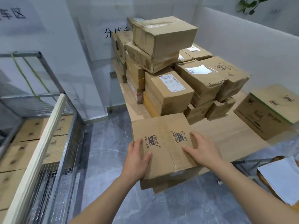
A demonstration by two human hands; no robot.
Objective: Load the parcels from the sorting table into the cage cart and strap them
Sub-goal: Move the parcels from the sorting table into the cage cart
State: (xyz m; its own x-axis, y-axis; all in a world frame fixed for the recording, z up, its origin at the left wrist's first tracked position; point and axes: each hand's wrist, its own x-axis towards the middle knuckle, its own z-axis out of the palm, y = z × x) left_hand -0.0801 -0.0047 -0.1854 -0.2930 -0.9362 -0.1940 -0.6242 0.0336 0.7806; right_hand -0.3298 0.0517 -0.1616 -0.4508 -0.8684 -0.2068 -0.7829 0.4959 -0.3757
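Note:
A brown cardboard parcel [163,143] with two oval stamps on its top lies at the near left corner of the sorting table [226,141], hanging over the table's edge. My left hand [137,157] grips its left edge, thumb on top and fingers down the side. On the right half of the lid my right hand [202,148] rests flat, fingers straight. Behind it rises a stack of several taped parcels [168,62]. The wire cage cart [48,143] stands at the left with flat parcels [24,139] lying inside.
A green strap [25,76] hangs across the cart's far frame. A larger printed box [268,110] sits at the table's right. White paper [281,180] lies on a wooden seat at lower right. Grey tiled floor [105,151] runs between cart and table.

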